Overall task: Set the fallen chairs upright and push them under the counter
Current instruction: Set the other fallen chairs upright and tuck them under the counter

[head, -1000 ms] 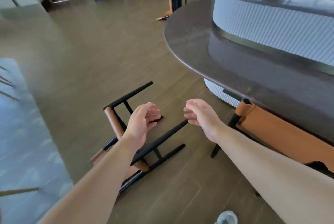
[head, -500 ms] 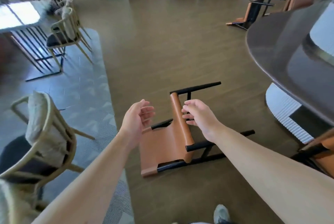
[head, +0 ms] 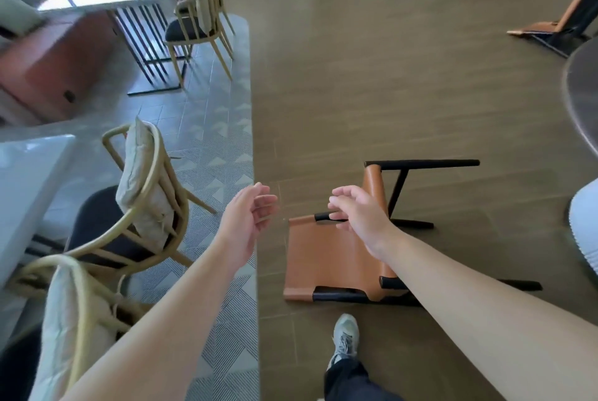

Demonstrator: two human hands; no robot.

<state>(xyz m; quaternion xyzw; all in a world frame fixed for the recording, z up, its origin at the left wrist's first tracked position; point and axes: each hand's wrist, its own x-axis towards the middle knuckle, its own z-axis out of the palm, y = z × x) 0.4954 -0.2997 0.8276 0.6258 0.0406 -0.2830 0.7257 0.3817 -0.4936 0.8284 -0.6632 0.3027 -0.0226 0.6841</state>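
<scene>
I read both as reaching: my left hand [head: 247,222] spread loose and empty, right hand [head: 357,216] half-curled, seemingly not yet gripping, over the fallen tan-leather, black-framed chair [head: 326,258] lying on the wood floor [head: 372,83] near the dark rounded counter [head: 582,99].

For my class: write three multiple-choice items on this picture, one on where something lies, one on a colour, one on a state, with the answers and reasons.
1. The nearest fallen chair lies on: A the wooden floor; B the patterned rug; C the counter.
2. Its seat is: A green; B tan-orange; C white.
3. The left hand is: A gripping a chair leg; B open and holding nothing; C resting on the floor.

Answers: 1 A, it lies tipped over on the brown planks, right of the rug's edge. 2 B, tan-orange leather on a black frame. 3 B, its fingers are loosely spread in the air, clear of the chair.
</scene>
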